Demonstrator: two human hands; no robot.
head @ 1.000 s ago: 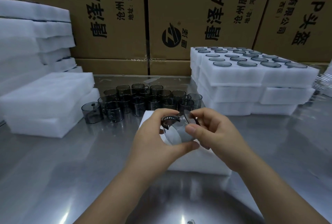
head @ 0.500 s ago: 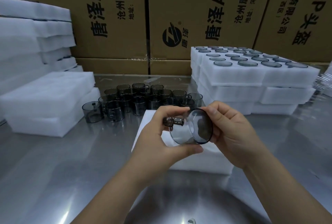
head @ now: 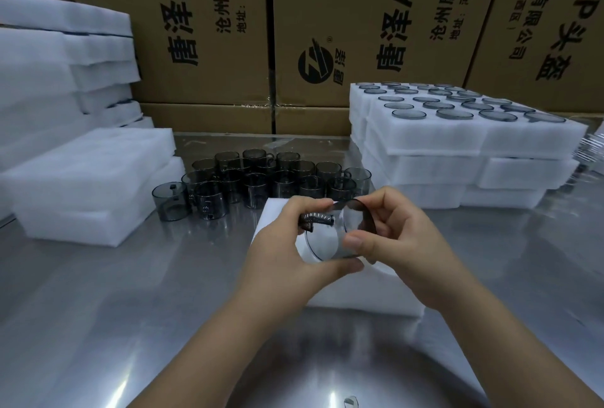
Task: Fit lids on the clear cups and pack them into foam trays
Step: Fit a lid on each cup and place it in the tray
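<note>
The left hand (head: 283,255) grips a clear cup (head: 323,244) lying on its side in the air, thumb curled under the wall and fingers wrapped over the top beside the dark ribbed handle (head: 316,219). The right hand (head: 394,244) pinches a smoky round lid (head: 359,211) between thumb and curled fingers, holding it tilted against the cup's open mouth; whether it is seated cannot be told. Both hands hover just above a white foam tray (head: 359,296) that lies on the steel table (head: 114,309), near the middle of its front edge.

Behind that tray, toward the table's back edge, a cluster of unlidded cups (head: 277,178) stands upright, packed close together (1 sits slightly apart at the cluster's left end). At the back right corner a stack of filled foam trays (head: 457,146) rises 3 layers high, the top layer showing rows of lidded cups sunk in their pockets. On the left edge 2 plain foam slabs (head: 88,178) lie stacked, with a taller pile of foam (head: 58,58) behind them. Brown cardboard boxes (head: 202,31) with black printing stand along the back edge.
</note>
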